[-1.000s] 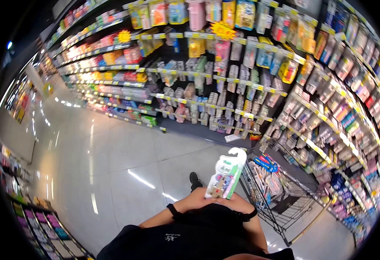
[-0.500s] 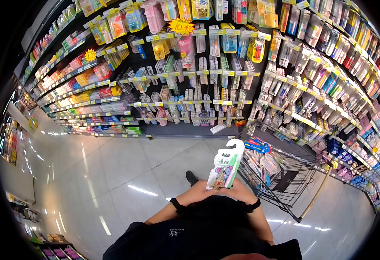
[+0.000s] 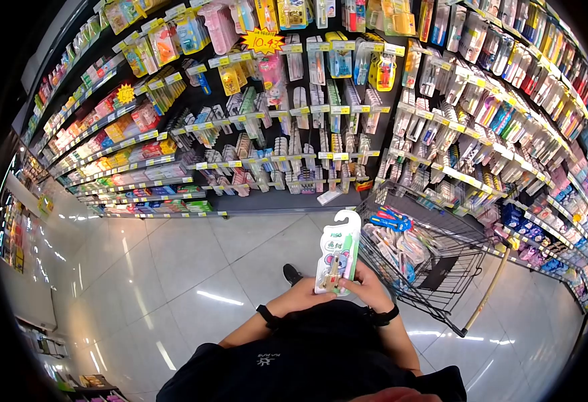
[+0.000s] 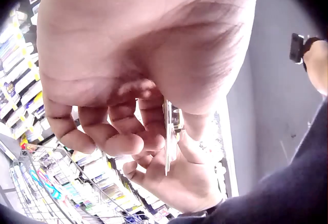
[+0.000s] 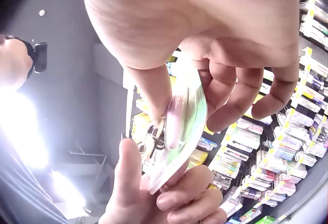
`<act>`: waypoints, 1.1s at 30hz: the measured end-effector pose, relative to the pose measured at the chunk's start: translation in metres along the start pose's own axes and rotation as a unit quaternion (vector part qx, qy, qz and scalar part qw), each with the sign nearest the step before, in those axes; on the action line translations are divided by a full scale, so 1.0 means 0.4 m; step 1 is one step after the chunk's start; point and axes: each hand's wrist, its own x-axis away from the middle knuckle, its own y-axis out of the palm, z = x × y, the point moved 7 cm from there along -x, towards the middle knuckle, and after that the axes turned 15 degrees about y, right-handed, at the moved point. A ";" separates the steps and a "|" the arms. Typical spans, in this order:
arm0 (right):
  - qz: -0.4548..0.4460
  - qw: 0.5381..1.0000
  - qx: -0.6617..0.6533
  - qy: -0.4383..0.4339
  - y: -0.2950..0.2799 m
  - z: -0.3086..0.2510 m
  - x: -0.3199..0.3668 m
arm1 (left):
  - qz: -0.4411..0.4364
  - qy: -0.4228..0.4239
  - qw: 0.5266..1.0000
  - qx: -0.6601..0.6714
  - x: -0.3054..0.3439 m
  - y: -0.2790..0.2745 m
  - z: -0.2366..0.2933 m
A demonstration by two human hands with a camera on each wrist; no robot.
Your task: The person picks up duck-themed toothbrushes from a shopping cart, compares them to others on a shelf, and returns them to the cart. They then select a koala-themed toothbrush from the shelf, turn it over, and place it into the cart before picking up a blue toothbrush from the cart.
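Note:
A toothbrush pack (image 3: 338, 249), a white and green card with a hooked top and a cartoon animal, stands upright in front of the body. Its lower left edge is pinched by my left hand (image 3: 299, 299). On the other side my right hand (image 3: 370, 291) grips the lower right edge, its thumb across the front. In the left wrist view the pack (image 4: 167, 137) appears edge-on between thumb and fingers. From the right wrist, the clear blister of the pack (image 5: 197, 113) shows a pink handle, with both hands' thumbs on the front side and fingers behind.
A wire shopping cart (image 3: 441, 305) stands close on the right, with a pile of packaged toothbrushes (image 3: 401, 251) inside. Shelves (image 3: 280, 161) hung with packs run across the front and curve along the right. A grey tiled floor (image 3: 193, 261) lies to the left.
The head view has swung left-to-right, so the shelves shift left in it. The pack stays in both hands, and the right thumb has come up onto its front.

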 end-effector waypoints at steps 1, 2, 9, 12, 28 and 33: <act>-0.007 1.000 -0.009 0.001 0.002 -0.001 -0.007 | 0.014 0.013 0.999 0.026 0.002 -0.002 0.004; -0.008 1.000 -0.009 0.000 0.007 -0.002 -0.014 | 0.015 0.013 0.999 0.025 0.008 -0.006 -0.006; -0.009 1.000 0.004 -0.022 0.043 -0.003 -0.063 | 0.085 -0.058 0.995 -0.001 0.047 -0.059 -0.034; -0.030 0.999 0.001 -0.020 0.052 0.005 -0.080 | 0.090 -0.071 0.993 0.011 0.065 -0.067 -0.044; -0.039 0.999 -0.002 -0.019 0.029 0.009 -0.107 | 0.099 -0.039 0.993 0.057 0.015 -0.088 -0.005; -0.029 0.999 -0.018 0.006 0.026 0.009 -0.107 | 0.103 -0.017 0.993 0.051 0.006 -0.088 -0.014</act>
